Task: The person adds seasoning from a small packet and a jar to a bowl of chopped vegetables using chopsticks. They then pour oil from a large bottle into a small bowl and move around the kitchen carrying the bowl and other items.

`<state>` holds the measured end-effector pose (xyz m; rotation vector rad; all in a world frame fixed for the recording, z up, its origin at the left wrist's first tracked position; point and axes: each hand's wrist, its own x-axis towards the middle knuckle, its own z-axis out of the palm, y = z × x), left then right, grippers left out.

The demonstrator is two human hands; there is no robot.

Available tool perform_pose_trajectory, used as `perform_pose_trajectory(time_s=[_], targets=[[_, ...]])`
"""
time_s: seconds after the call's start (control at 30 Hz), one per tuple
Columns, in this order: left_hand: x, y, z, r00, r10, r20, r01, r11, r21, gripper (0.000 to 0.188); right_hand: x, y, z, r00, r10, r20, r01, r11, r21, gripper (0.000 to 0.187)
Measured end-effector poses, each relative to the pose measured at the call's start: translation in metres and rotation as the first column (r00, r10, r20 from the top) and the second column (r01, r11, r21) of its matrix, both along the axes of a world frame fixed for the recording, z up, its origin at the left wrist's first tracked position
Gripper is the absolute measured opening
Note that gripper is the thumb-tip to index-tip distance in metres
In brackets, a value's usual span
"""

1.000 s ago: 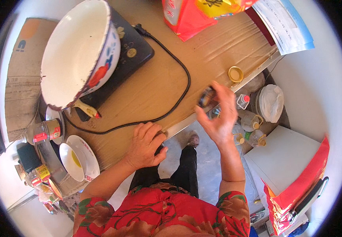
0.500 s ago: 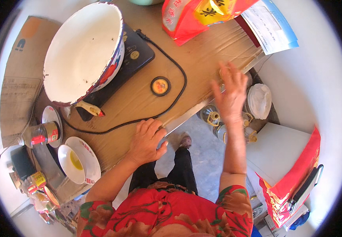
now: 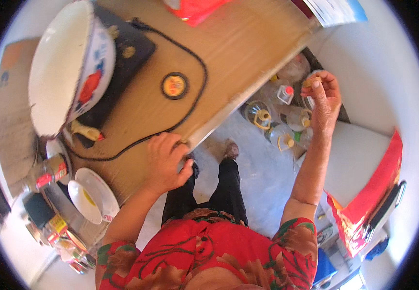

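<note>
My right hand (image 3: 324,99) is raised beyond the table's right edge, above several clear plastic bottles (image 3: 281,137) on the floor. Its thumb and fingers pinch a small yellow-brown piece (image 3: 311,82), too small to name for certain. My left hand (image 3: 167,162) rests on the near edge of the cardboard-covered table (image 3: 238,53), thumb apart from the fingers, holding nothing. A black cord (image 3: 203,72) runs across the table close to its fingertips. Farther in lies a round black-rimmed disc with an orange centre (image 3: 175,85).
At the left, a large white enamel basin (image 3: 57,67) tilts on a black flat cooker (image 3: 134,53). Nearer stand a white bowl with yellow liquid (image 3: 84,203) and a jar (image 3: 50,173). A red bag (image 3: 197,9) lies at the back; a white cabinet (image 3: 352,159) stands right.
My right hand has moved right, from over the table's edge to beyond it, and now pinches the small yellow-brown piece. My left hand stays at the edge. The view has shifted.
</note>
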<state>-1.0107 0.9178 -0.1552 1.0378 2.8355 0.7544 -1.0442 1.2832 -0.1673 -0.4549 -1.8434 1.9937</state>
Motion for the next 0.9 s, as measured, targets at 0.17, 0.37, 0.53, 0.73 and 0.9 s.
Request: perform_pose_trajectory(time_s=[0.17,0.37,0.53,0.73,0.9], targets=[[-0.002,0.004,-0.004,1.0,-0.008,0.011,0.008,1.0,-0.021,0.031,0.067,0.049,-0.152,0.926,-0.18,0.331,0.237,0.962,-0.139,0.023],[0.001,-0.001,-0.004,0.999,-0.032,-0.037,0.025,0.983,-0.182,0.03,0.122,0.042,-0.315,0.768,-0.383,0.513,0.306,0.923,0.231,0.023],[0.002,-0.003,-0.004,0.997,-0.038,-0.06,0.021,0.962,-0.274,0.03,0.125,0.025,-0.395,0.78,-0.378,0.498,0.23,0.914,0.334,0.03],[0.003,0.001,-0.008,0.992,-0.032,-0.12,-0.002,0.962,-0.272,0.026,0.125,0.002,-0.423,0.781,-0.427,0.456,-0.042,0.693,0.72,0.051],[0.004,0.0,-0.01,0.992,-0.029,-0.123,-0.006,0.961,-0.275,0.026,0.121,0.0,-0.416,0.776,-0.424,0.468,-0.202,0.535,0.82,0.05]])
